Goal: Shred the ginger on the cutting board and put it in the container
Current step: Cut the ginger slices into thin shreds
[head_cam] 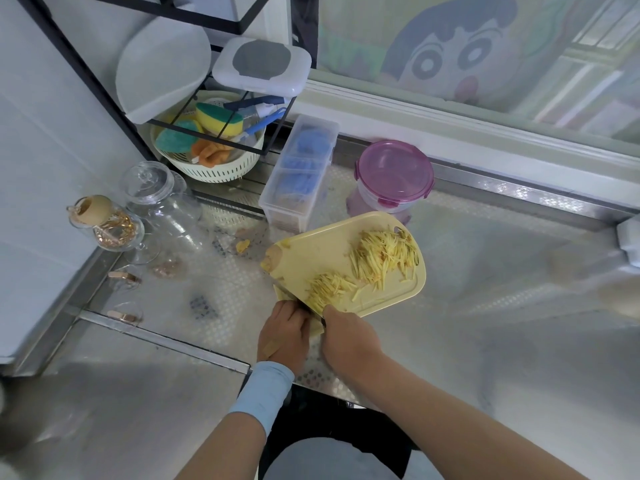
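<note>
At the cutting board's [329,244] 7 o'clock corner, the right hand [349,341] gripped the knife [294,299]; the left hand [284,336], grip indiscernible, required fingertips tucked.

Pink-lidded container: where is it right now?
In the head view, the pink-lidded container stands on the steel counter just beyond the yellow cutting board, right of the clear storage box.

head cam | single wide-angle view | faces forward-down | close above cutting board [329,251] | counter [485,323] to window [450,46]
</note>
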Motion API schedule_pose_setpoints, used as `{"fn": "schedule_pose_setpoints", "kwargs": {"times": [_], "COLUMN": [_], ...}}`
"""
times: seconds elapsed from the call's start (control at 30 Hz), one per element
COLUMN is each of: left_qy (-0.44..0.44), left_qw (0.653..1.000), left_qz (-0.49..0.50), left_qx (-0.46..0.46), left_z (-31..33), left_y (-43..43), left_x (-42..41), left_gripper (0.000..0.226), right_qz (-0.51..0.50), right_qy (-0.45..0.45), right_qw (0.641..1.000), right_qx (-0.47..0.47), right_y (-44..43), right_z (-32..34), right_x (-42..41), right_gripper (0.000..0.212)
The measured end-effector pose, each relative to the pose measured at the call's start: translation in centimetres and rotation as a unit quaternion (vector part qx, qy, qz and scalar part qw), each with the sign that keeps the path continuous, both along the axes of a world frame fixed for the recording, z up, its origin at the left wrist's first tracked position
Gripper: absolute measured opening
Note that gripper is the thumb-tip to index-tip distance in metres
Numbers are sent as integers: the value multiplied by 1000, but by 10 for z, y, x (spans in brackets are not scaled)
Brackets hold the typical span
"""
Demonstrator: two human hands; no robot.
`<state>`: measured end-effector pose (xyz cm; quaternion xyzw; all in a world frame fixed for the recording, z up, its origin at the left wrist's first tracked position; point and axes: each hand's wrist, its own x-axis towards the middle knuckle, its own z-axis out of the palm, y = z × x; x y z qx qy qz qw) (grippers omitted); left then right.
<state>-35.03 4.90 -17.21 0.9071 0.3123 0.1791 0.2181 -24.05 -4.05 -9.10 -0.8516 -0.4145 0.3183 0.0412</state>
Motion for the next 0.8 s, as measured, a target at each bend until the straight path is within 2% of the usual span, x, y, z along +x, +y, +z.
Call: {"fn": "schedule_pose_setpoints", "kwargs": {"times": [0.4,0.8], "left_qy": [-18,10], "left_qw": [1000,1000], "left_qz": [15,21], "left_qx": [7,7], "left_z": [1,3], "left_y": [-1,-4], "left_x": [0,0], "left_gripper": [24,27], "right_qz": [2,-5], "right_qy": [2,-6], "right_qw": [1000,1000], "right_qx": [-2,23], "right_y": [-8,-22], "right_z": [-5,-5], "right_x": [-1,-4], "right_gripper": [12,13]}}
